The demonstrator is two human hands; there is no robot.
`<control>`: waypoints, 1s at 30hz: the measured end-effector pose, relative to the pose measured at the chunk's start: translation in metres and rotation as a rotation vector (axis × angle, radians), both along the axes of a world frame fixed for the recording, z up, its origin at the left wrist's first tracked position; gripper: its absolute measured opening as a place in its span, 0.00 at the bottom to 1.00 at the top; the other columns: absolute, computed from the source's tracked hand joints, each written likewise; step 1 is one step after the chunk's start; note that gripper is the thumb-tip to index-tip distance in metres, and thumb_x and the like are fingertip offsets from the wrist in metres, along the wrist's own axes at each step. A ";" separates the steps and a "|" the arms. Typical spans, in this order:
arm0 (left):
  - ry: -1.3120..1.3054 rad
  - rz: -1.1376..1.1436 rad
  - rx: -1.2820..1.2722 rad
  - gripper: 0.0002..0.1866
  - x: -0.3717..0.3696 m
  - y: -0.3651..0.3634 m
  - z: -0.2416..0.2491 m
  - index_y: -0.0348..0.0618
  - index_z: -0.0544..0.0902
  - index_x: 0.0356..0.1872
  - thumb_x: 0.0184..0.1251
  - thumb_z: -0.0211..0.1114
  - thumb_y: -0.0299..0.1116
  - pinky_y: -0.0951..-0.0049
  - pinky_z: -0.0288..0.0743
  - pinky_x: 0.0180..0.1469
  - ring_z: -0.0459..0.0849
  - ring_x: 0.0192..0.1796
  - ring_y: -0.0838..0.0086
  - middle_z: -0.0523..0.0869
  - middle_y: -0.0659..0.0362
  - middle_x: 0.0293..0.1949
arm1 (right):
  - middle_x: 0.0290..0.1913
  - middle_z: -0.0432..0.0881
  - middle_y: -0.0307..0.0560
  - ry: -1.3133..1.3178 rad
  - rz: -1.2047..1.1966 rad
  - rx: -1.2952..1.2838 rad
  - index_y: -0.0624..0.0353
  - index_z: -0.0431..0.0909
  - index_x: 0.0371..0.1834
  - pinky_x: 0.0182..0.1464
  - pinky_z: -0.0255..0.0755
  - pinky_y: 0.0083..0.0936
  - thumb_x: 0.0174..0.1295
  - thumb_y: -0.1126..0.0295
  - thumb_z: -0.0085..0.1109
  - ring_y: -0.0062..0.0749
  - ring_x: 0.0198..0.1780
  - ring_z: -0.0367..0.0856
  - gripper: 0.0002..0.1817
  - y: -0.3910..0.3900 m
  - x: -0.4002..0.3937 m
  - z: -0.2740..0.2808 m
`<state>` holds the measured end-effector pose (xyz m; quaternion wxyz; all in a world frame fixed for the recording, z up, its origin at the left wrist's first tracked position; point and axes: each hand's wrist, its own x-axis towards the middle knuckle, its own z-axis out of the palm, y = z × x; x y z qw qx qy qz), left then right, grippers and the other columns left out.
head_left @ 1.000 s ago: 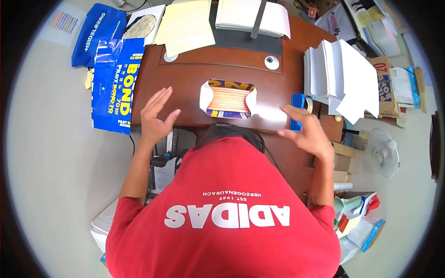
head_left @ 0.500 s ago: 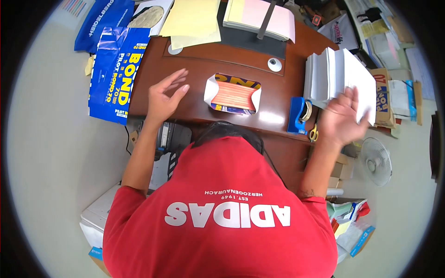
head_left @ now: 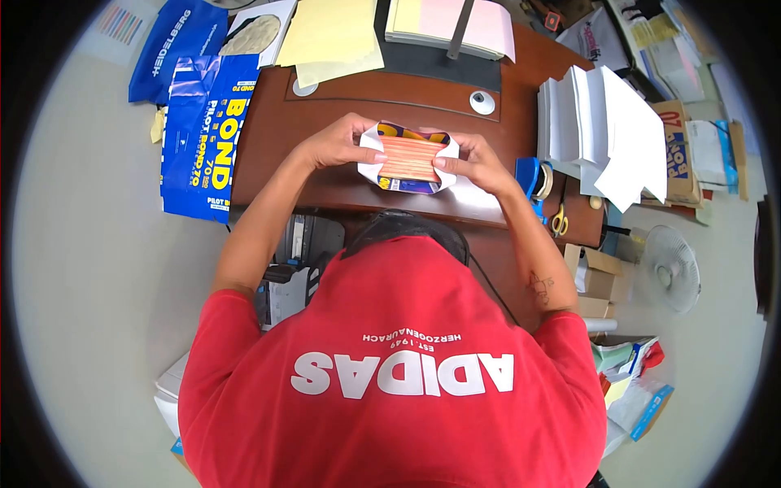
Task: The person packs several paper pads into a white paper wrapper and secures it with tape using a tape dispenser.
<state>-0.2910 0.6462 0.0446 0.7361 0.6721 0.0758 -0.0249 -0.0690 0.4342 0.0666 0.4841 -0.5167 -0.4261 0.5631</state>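
A bundle of orange-edged paper [head_left: 409,157] sits in an open printed wrapper [head_left: 410,186] on the brown desk. White inner sides of the wrapper stand up at its left and right ends. My left hand [head_left: 340,145] grips the left end, thumb on the near face and fingers partly hidden behind. At the other end my right hand [head_left: 478,164] pinches the wrapper in the same way, its thumb against the orange edges.
A blue tape dispenser [head_left: 527,176] and yellow-handled scissors [head_left: 559,221] lie right of my hands. Behind them rises a white paper stack [head_left: 569,122], with loose sheets overhanging. Yellow sheets [head_left: 329,37] and a blue BOND wrapper [head_left: 199,138] are at the left. A fan [head_left: 669,268] stands at the right.
Both hands have come in to the wrapped bundle and taken hold of its ends. My right hand has left the white stack, where top sheets now lie askew.
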 end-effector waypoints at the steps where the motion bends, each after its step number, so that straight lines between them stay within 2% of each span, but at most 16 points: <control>1: -0.005 -0.006 -0.010 0.22 0.002 0.001 0.000 0.34 0.86 0.57 0.62 0.77 0.31 0.74 0.79 0.54 0.86 0.48 0.79 0.91 0.60 0.47 | 0.55 0.87 0.42 0.004 -0.008 0.002 0.64 0.77 0.70 0.59 0.76 0.25 0.66 0.68 0.72 0.22 0.52 0.83 0.30 0.001 0.002 -0.002; 3: -0.007 -0.018 -0.020 0.24 0.005 0.004 0.001 0.34 0.86 0.57 0.61 0.78 0.32 0.74 0.78 0.55 0.85 0.48 0.79 0.91 0.60 0.46 | 0.53 0.89 0.43 0.011 0.014 0.004 0.65 0.80 0.67 0.58 0.77 0.24 0.65 0.67 0.73 0.22 0.51 0.84 0.28 0.004 0.006 -0.007; 6: 0.047 -0.093 0.059 0.16 0.006 0.012 0.005 0.34 0.90 0.47 0.61 0.78 0.31 0.74 0.80 0.53 0.86 0.46 0.79 0.92 0.60 0.41 | 0.50 0.90 0.45 0.019 0.087 -0.103 0.64 0.85 0.62 0.58 0.77 0.23 0.65 0.68 0.74 0.22 0.50 0.84 0.23 0.005 0.018 -0.016; 13: -0.022 -0.028 0.127 0.23 0.002 -0.003 0.024 0.37 0.87 0.60 0.63 0.75 0.28 0.73 0.77 0.59 0.85 0.50 0.80 0.93 0.57 0.46 | 0.50 0.91 0.48 -0.079 -0.003 0.000 0.65 0.87 0.57 0.59 0.77 0.24 0.68 0.70 0.70 0.22 0.51 0.84 0.17 0.004 0.008 0.007; 15: -0.043 -0.011 0.187 0.25 -0.002 -0.006 0.028 0.38 0.85 0.63 0.63 0.75 0.28 0.74 0.76 0.61 0.85 0.50 0.80 0.93 0.57 0.48 | 0.57 0.89 0.50 -0.194 -0.017 -0.002 0.66 0.83 0.64 0.64 0.75 0.25 0.70 0.71 0.68 0.25 0.57 0.83 0.21 0.003 0.008 0.003; 17: -0.049 0.118 0.286 0.33 -0.012 -0.014 0.030 0.39 0.77 0.72 0.64 0.75 0.29 0.70 0.74 0.67 0.84 0.60 0.74 0.88 0.51 0.60 | 0.62 0.85 0.52 -0.190 -0.123 0.112 0.66 0.79 0.68 0.67 0.73 0.27 0.70 0.70 0.69 0.27 0.62 0.81 0.25 -0.008 0.000 -0.003; 18: -0.048 0.118 0.287 0.33 -0.019 -0.017 0.025 0.39 0.77 0.72 0.64 0.75 0.29 0.70 0.74 0.67 0.84 0.60 0.74 0.88 0.51 0.60 | 0.68 0.81 0.53 -0.184 -0.227 0.222 0.65 0.74 0.72 0.70 0.71 0.29 0.69 0.69 0.69 0.30 0.66 0.79 0.30 -0.015 -0.004 -0.003; 19: -0.156 0.219 0.195 0.37 -0.028 -0.022 0.015 0.39 0.71 0.75 0.65 0.75 0.32 0.66 0.70 0.72 0.79 0.68 0.69 0.80 0.47 0.68 | 0.75 0.72 0.57 -0.125 -0.224 0.251 0.64 0.68 0.72 0.74 0.67 0.35 0.65 0.65 0.74 0.40 0.73 0.75 0.36 -0.023 -0.004 0.003; 20: -0.263 0.318 0.101 0.42 -0.038 -0.025 0.006 0.39 0.64 0.78 0.66 0.75 0.36 0.63 0.65 0.76 0.74 0.75 0.63 0.73 0.43 0.75 | 0.75 0.72 0.57 -0.123 -0.225 0.252 0.64 0.68 0.72 0.74 0.67 0.35 0.65 0.65 0.74 0.40 0.73 0.75 0.36 -0.032 -0.005 0.002; 21: -0.315 0.311 0.117 0.45 -0.048 -0.030 0.006 0.42 0.61 0.75 0.61 0.79 0.36 0.58 0.59 0.79 0.65 0.81 0.56 0.63 0.40 0.80 | 0.76 0.71 0.59 -0.283 -0.235 0.352 0.63 0.68 0.69 0.75 0.65 0.37 0.62 0.64 0.77 0.44 0.74 0.74 0.36 -0.040 -0.008 0.004; 22: -0.312 0.306 0.115 0.45 -0.053 -0.035 0.004 0.42 0.61 0.75 0.61 0.79 0.36 0.58 0.59 0.79 0.65 0.81 0.56 0.63 0.40 0.80 | 0.76 0.70 0.61 -0.444 -0.245 0.449 0.62 0.68 0.66 0.76 0.64 0.38 0.58 0.63 0.80 0.48 0.75 0.73 0.37 -0.048 -0.013 0.004; 24: -0.384 0.288 0.582 0.45 -0.059 -0.044 0.000 0.43 0.64 0.71 0.55 0.83 0.34 0.57 0.58 0.80 0.63 0.81 0.55 0.63 0.38 0.80 | 0.75 0.72 0.64 -0.540 -0.238 0.449 0.60 0.72 0.59 0.76 0.64 0.40 0.51 0.65 0.84 0.53 0.74 0.74 0.35 -0.054 -0.022 0.001; 26: -0.417 0.346 0.487 0.39 -0.049 -0.054 -0.006 0.44 0.71 0.65 0.51 0.83 0.27 0.58 0.59 0.79 0.65 0.80 0.53 0.64 0.37 0.79 | 0.74 0.73 0.66 -0.734 -0.297 0.502 0.61 0.76 0.55 0.73 0.68 0.40 0.47 0.69 0.85 0.57 0.73 0.75 0.33 -0.051 -0.030 -0.008; 27: -0.429 0.391 0.472 0.33 -0.041 -0.055 -0.005 0.43 0.77 0.58 0.49 0.83 0.25 0.60 0.63 0.77 0.70 0.78 0.53 0.67 0.39 0.78 | 0.74 0.73 0.65 -0.698 -0.373 0.508 0.63 0.84 0.51 0.71 0.71 0.38 0.45 0.74 0.85 0.57 0.72 0.77 0.28 -0.046 -0.036 -0.012; 29: -0.414 0.456 0.498 0.17 -0.033 -0.060 0.001 0.38 0.88 0.39 0.46 0.83 0.20 0.63 0.69 0.73 0.78 0.73 0.54 0.74 0.41 0.75 | 0.74 0.73 0.65 -0.686 -0.382 0.552 0.62 0.87 0.51 0.71 0.71 0.38 0.45 0.75 0.84 0.56 0.72 0.77 0.26 -0.039 -0.041 -0.021; 30: -0.416 0.456 0.497 0.17 -0.033 -0.061 0.002 0.38 0.88 0.39 0.46 0.83 0.20 0.63 0.69 0.73 0.78 0.73 0.54 0.74 0.41 0.75 | 0.74 0.73 0.65 -0.673 -0.394 0.595 0.61 0.89 0.51 0.71 0.71 0.37 0.46 0.76 0.83 0.55 0.72 0.77 0.25 -0.038 -0.041 -0.022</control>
